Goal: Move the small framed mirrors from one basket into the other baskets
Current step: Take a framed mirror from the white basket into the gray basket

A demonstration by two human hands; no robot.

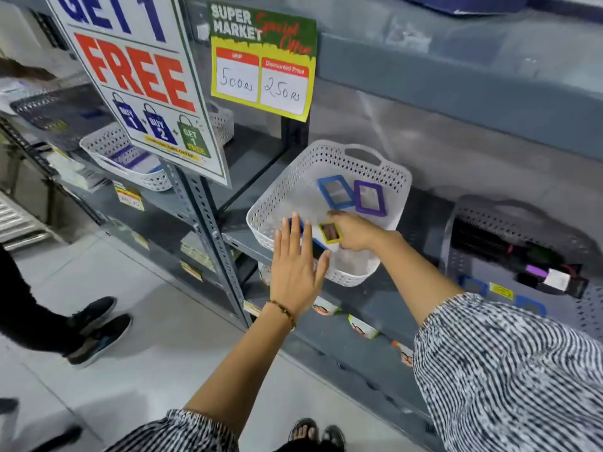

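The right hand pinches a yellow-framed mirror over the near part of the white basket on the shelf; the left hand is spread flat, fingers extended, over a blue-framed mirror at the near rim; whether it touches is unclear. A blue mirror and a purple mirror lie flat farther in, long axes running near to far. The grey basket on the right is blurred; its contents are hard to make out.
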